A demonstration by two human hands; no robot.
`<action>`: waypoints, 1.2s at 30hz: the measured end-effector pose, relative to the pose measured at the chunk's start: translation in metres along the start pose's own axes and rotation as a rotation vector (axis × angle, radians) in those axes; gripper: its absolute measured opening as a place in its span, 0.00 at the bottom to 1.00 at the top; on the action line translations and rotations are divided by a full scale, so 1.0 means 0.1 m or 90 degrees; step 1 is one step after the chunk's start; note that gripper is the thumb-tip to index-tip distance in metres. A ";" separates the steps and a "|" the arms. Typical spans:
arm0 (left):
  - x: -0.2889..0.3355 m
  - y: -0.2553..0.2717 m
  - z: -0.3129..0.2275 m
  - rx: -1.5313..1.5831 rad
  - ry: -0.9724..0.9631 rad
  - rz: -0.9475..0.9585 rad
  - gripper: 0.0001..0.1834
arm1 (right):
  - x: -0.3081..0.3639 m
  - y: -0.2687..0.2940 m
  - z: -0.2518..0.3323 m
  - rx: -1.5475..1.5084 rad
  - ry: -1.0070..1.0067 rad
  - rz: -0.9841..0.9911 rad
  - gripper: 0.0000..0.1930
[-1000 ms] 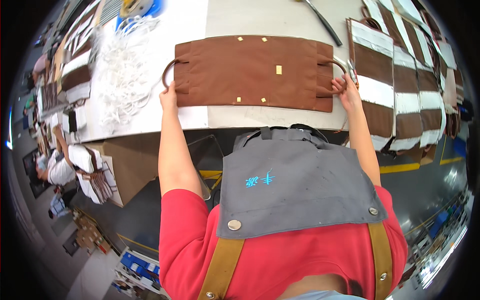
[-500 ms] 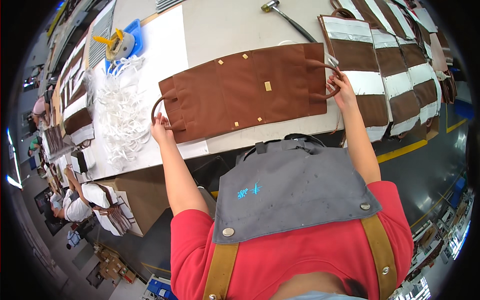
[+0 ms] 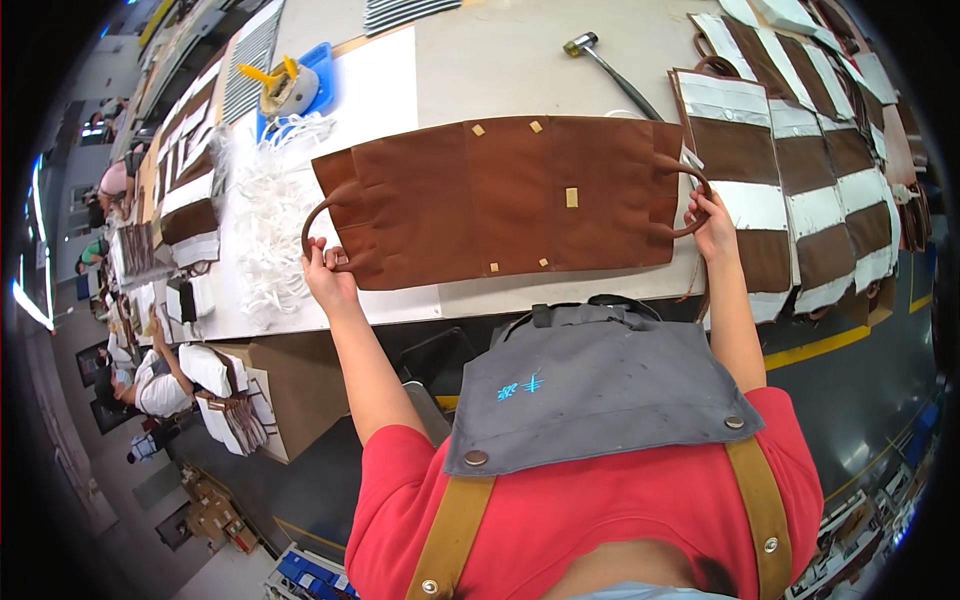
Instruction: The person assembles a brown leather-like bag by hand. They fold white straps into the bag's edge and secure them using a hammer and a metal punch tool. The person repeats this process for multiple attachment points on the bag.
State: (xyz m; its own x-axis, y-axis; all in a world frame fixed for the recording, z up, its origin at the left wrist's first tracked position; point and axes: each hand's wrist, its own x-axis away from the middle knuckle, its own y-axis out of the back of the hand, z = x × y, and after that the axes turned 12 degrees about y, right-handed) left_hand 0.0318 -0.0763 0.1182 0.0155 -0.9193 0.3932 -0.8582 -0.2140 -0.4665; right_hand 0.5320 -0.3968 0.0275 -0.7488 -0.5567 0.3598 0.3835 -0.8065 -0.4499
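A flat brown fabric bag panel (image 3: 500, 200) with small tan patches lies spread across the white worktable (image 3: 470, 70). It has a curved brown loop handle at each end. My left hand (image 3: 325, 275) grips the left handle at the panel's lower left corner. My right hand (image 3: 712, 222) holds the right handle by the panel's right edge. Both arms reach up from my red shirt and grey apron.
A pile of brown-and-white striped bag panels (image 3: 790, 170) lies to the right. A metal hammer (image 3: 605, 65) rests behind the panel. White cords (image 3: 270, 210) and a blue tray with a tape roll (image 3: 285, 90) sit at left. Another person (image 3: 155, 385) works lower left.
The brown panel has shifted nearer to me and tilted, with both hands still on its handles. The view has swung, showing more of the table's far side.
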 end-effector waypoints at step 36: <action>0.09 0.24 -0.02 -0.046 0.029 -0.147 0.06 | 0.28 -0.20 0.28 0.057 0.006 0.095 0.07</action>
State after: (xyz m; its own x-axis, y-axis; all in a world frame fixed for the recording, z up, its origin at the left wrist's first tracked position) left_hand 0.0105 -0.0890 0.1116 0.1941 -0.8327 0.5185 -0.8689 -0.3913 -0.3031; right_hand 0.5182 -0.4022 0.0695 -0.6848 -0.6698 0.2871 0.5370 -0.7302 -0.4225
